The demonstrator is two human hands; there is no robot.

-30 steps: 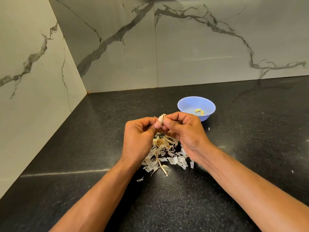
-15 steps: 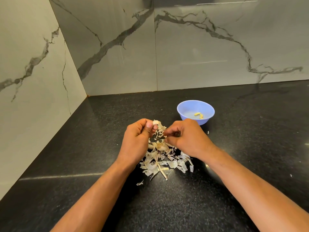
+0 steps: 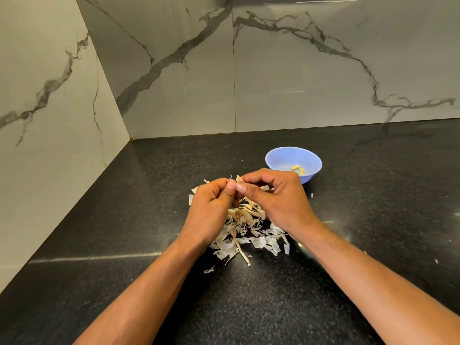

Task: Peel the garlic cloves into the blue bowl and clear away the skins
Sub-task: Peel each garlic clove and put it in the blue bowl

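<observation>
Peeling is underway: left hand (image 3: 214, 202) and right hand (image 3: 276, 195) pinch one garlic clove (image 3: 239, 180) at frame centre; blue bowl (image 3: 278, 155), upper right, holds peeled cloves (image 3: 298, 169) (few), skins (image 3: 249, 235) uncleared on the worktop (image 3: 149, 195).

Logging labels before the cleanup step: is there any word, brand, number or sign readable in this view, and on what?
None: nothing readable in the head view.
The blue bowl is plain, with no print or logo.
The marble wall shows only grey veins.
The black counter has only specks and glare.
</observation>
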